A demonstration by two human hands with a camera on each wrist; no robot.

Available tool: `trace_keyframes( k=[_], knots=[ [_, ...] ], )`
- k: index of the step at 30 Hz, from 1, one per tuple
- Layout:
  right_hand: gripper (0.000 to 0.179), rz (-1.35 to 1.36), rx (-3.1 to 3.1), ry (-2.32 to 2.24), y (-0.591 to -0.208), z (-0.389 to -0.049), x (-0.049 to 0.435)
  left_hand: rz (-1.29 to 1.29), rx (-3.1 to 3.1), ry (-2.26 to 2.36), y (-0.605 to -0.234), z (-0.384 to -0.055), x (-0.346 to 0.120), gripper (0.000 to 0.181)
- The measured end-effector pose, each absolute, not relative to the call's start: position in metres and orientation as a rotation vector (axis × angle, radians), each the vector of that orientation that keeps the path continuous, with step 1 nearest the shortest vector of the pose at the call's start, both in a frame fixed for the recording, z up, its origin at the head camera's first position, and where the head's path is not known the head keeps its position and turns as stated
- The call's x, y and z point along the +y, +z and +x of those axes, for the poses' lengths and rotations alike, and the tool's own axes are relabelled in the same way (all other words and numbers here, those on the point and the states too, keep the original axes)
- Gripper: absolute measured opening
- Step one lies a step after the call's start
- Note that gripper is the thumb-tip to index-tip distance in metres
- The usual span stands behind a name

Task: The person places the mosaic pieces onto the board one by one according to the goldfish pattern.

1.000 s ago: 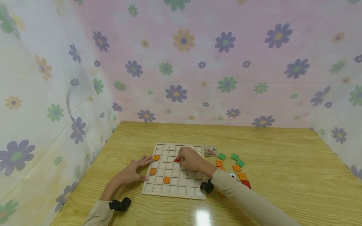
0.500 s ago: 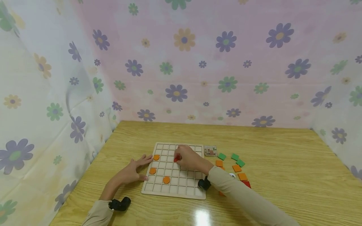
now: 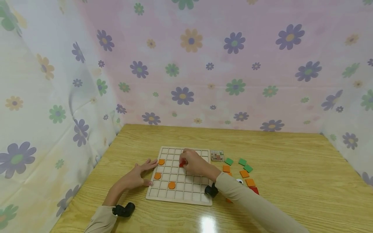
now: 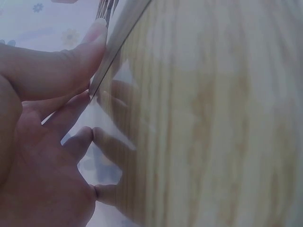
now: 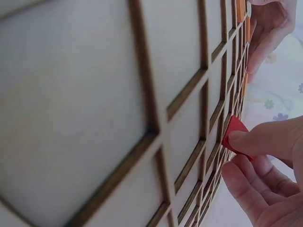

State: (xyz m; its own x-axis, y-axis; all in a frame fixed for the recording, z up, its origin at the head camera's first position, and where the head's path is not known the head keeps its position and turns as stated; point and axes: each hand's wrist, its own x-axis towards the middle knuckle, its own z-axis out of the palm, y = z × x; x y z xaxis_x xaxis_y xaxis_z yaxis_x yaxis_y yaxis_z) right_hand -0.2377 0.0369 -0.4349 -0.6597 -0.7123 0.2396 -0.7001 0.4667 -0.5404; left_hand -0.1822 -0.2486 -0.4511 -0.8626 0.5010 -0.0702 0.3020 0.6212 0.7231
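Observation:
Between thumb and fingers, my right hand (image 3: 194,161) pinches a red square tile (image 5: 235,134), one edge down at the grid of the wooden board (image 3: 178,199). The tile is partly hidden by the fingers in the head view. Spread and fairly straight, my left hand (image 3: 137,176) rests at the board's left edge, thumb and fingertips touching the rim; the left wrist view shows its thumb (image 4: 90,47) against that edge. Three orange discs sit in board squares: an upper-left disc (image 3: 161,162), one below it (image 3: 157,176), and a lower disc (image 3: 172,185).
Right of the board lie a small patterned grid card (image 3: 217,156), several green tiles (image 3: 242,161), orange tiles (image 3: 250,182) and a red tile (image 3: 254,190). A round black-and-white piece (image 3: 240,181) is partly behind the right sleeve. Flowered cloth (image 3: 186,106) stands behind the table.
My right hand has shifted slightly left and away from me over the board, and the red tile has turned in its fingers. The left hand stays put.

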Motion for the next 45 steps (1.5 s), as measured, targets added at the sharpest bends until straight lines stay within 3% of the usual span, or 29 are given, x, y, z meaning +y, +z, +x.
trace_keyframes(
  k=[11,30,45],
  knots=[
    [0.013,-1.383,2.637,-1.011,-0.433,-0.24,0.036,0.659,2.6,1.06,-0.451,-0.182,-0.248,0.079],
    [0.011,-1.205,2.603,-1.016,-0.434,-0.251,0.02,0.657,2.597,1.066,-0.454,-0.183,-0.248,0.079],
    [0.007,-1.285,2.566,-0.946,-0.431,-0.25,0.024,0.652,2.586,1.076,-0.455,-0.184,-0.249,0.08]
  ],
)
